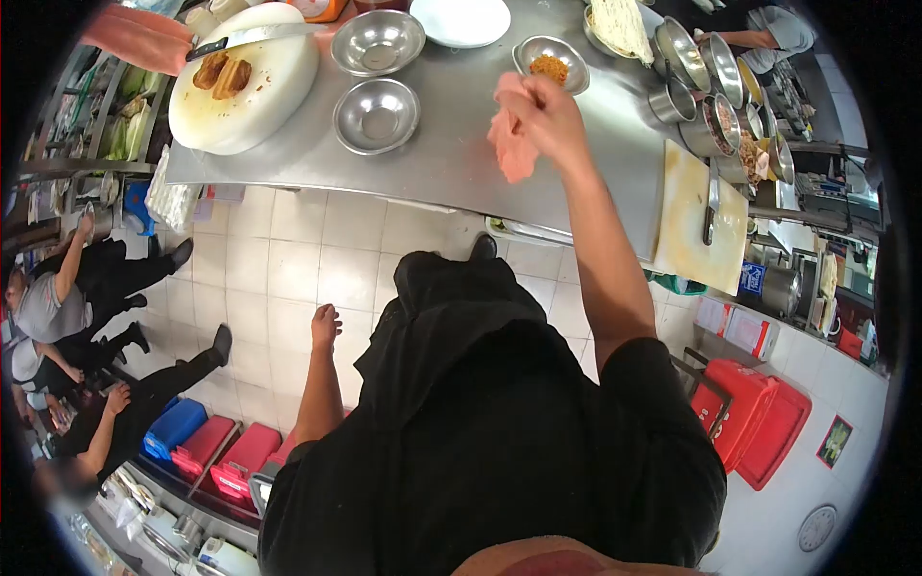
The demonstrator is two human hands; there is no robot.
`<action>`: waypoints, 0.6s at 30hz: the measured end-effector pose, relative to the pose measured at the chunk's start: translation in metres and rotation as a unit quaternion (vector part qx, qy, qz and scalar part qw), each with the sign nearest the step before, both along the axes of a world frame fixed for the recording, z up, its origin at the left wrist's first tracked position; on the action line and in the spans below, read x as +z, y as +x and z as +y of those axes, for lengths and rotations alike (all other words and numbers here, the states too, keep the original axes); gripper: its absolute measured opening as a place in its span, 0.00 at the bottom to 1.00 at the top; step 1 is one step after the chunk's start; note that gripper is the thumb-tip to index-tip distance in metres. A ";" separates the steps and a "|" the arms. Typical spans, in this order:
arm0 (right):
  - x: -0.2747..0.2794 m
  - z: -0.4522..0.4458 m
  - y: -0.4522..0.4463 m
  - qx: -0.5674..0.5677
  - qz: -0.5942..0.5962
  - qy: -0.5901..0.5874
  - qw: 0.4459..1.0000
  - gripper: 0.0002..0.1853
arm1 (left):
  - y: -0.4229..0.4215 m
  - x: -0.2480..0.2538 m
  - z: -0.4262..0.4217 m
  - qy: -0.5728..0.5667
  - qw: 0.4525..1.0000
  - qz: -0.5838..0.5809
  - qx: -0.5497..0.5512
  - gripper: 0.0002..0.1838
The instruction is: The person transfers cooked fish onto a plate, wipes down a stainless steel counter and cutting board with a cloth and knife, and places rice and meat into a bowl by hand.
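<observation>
My right hand point(549, 117) is closed around a pink cloth point(514, 144), which hangs down over the steel table. Just beyond that hand stands a small steel bowl point(576, 60) with orange-brown crumbs point(548, 67) in it. My left hand point(327, 326) hangs low over the floor, away from the table, its fingers loosely curled with nothing visible in them. Two steel bowls point(378, 42) stand left of the cloth, the nearer bowl point(376, 116) bare inside. Browned meat pieces point(223, 75) and a knife point(254, 36) lie on a thick round white board point(279, 96).
A yellowed cutting board point(677, 216) with a knife point(712, 204) lies at the table's right end. Steel pots point(672, 99) and bowls crowd the far right. A white plate point(461, 19) is at the back. Co-workers point(58, 302) are at the left; red bins point(740, 413) stand behind.
</observation>
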State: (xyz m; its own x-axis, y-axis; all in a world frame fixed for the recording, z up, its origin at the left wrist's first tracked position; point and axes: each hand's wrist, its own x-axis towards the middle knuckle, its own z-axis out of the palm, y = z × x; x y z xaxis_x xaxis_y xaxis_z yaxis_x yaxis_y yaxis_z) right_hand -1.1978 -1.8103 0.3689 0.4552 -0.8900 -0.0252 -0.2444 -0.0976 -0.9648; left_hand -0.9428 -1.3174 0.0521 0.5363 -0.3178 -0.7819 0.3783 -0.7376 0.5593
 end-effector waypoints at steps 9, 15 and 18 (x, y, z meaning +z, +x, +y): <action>-0.166 -0.048 0.029 0.004 0.289 -0.492 0.821 0.24 | -0.014 0.018 0.028 0.027 0.999 -0.005 0.026 0.20; -0.159 0.023 0.011 0.180 0.222 -0.360 0.888 0.16 | -0.024 0.021 0.044 0.060 0.998 0.016 0.006 0.21; -0.152 0.061 -0.010 0.300 0.100 -0.299 0.901 0.11 | -0.020 0.020 0.022 0.042 0.998 0.016 -0.043 0.21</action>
State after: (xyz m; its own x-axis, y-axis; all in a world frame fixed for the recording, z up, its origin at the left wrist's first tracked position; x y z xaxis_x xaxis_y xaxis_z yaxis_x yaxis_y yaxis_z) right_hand -1.2080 -1.7489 0.2168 0.8979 -0.3678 0.2418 -0.1380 -0.7569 -0.6389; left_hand -0.9623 -1.2958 0.0720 0.4841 -0.2950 -0.8238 0.3276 -0.8119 0.4832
